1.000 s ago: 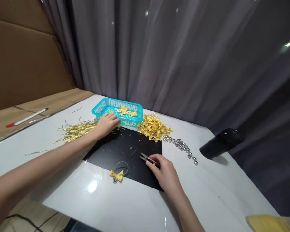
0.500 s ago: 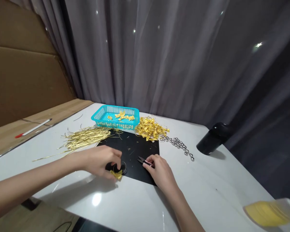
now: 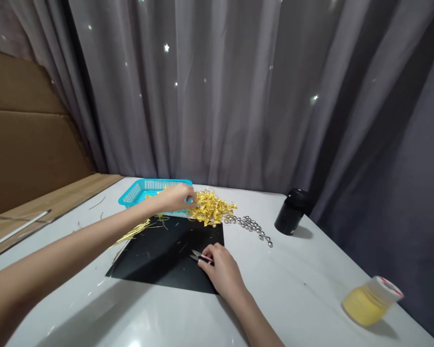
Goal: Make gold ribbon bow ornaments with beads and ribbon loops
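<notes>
My left hand (image 3: pixel 179 197) reaches over the right end of the blue basket (image 3: pixel 130 195), beside the pile of yellow ribbon pieces (image 3: pixel 211 207). Its fingers are bent together at the pile's left edge; what they pinch, if anything, is too small to make out. My right hand (image 3: pixel 222 267) rests at the right part of the black mat (image 3: pixel 159 255) and holds small scissors (image 3: pixel 201 258), blades pointing left. Gold wire strands (image 3: pixel 133 232) lie left of the mat, partly hidden by my left forearm.
Silver beads (image 3: pixel 251 224) trail right from the ribbon pile. A black container (image 3: pixel 291 212) stands at the back right, a yellow-filled jar (image 3: pixel 369 301) at the front right. A red-and-white pen (image 3: pixel 20 229) lies on the left. Cardboard (image 3: pixel 29 159) and a curtain (image 3: pixel 217 96) stand behind.
My left hand has moved from the mat's front left edge, where it was at a yellow ribbon piece, up to the basket and pile. The camera view has shifted; my right hand still holds the scissors.
</notes>
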Motion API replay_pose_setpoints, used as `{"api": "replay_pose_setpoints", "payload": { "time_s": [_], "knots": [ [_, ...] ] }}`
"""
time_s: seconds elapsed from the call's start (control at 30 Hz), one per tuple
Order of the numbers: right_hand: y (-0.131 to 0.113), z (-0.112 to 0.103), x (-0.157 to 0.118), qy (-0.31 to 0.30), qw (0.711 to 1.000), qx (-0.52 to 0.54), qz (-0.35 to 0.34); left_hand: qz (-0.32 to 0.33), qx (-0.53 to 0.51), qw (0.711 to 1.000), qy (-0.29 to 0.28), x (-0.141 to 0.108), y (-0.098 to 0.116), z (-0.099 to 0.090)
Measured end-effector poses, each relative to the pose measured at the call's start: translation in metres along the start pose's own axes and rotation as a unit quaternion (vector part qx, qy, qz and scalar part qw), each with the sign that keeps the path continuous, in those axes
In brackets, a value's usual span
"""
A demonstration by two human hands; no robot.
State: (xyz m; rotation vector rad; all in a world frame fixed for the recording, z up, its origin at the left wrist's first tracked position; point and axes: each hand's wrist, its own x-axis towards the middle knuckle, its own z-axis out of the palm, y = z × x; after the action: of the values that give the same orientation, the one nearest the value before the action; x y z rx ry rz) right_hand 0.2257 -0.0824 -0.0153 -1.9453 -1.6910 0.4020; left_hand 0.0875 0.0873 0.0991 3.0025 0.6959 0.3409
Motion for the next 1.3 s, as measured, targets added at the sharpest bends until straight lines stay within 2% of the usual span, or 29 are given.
{"api": "replay_pose_setpoints", "payload": {
  "time_s": [0.07, 0.13, 0.23, 0.33, 0.5, 0.57, 0.67, 0.8, 0.87, 0.9, 1.0, 1.13, 1.2, 1.3],
  "knots": [
    [0.001, 0.001, 0.001, 0.002, 1.000, 0.001, 0.002, -0.041, 0.022, 0.998, 0.032, 0.031, -0.009, -0.004],
    [0.003, 0.003, 0.002, 0.001, 1.000, 0.000, 0.004, -0.068, 0.034, 0.996, 0.040, 0.055, -0.015, -0.004],
    [0.005, 0.004, 0.003, 0.000, 1.000, -0.006, 0.002, -0.085, 0.042, 0.994, 0.045, 0.072, -0.020, 0.002],
    [0.006, 0.004, 0.003, -0.003, 1.000, -0.017, -0.006, -0.087, 0.046, 0.994, 0.050, 0.070, -0.030, 0.005],
    [0.002, 0.004, 0.001, -0.014, 0.999, -0.037, -0.018, -0.083, 0.042, 0.995, 0.028, 0.050, -0.065, 0.003],
    [-0.002, 0.004, -0.001, -0.017, 0.999, -0.043, -0.022, -0.074, 0.035, 0.996, 0.020, 0.044, -0.072, 0.007],
    [-0.009, 0.004, -0.005, -0.019, 0.998, -0.047, -0.030, -0.034, 0.019, 0.999, 0.019, 0.040, -0.060, 0.021],
    [-0.016, 0.005, -0.011, -0.027, 0.998, -0.037, -0.049, 0.035, -0.009, 0.999, 0.025, 0.044, -0.020, 0.044],
    [-0.017, 0.004, -0.012, -0.033, 0.997, -0.029, -0.057, 0.023, -0.012, 0.999, 0.046, 0.049, -0.014, 0.048],
    [-0.017, 0.005, -0.013, -0.036, 0.997, -0.025, -0.059, 0.004, -0.011, 0.998, 0.057, 0.052, -0.018, 0.047],
    [-0.017, 0.006, -0.013, -0.039, 0.997, -0.007, -0.067, -0.090, 0.002, 0.993, 0.075, 0.056, -0.054, 0.038],
    [-0.014, 0.012, -0.013, -0.040, 0.996, 0.020, -0.072, -0.228, 0.014, 0.974, 0.007, 0.041, -0.121, 0.032],
    [-0.013, 0.015, -0.013, -0.046, 0.996, 0.022, -0.070, -0.281, 0.010, 0.959, -0.036, 0.026, -0.143, 0.038],
    [-0.013, 0.017, -0.013, -0.054, 0.996, 0.025, -0.066, -0.329, 0.001, 0.942, -0.065, 0.005, -0.160, 0.053]
  ]
}}
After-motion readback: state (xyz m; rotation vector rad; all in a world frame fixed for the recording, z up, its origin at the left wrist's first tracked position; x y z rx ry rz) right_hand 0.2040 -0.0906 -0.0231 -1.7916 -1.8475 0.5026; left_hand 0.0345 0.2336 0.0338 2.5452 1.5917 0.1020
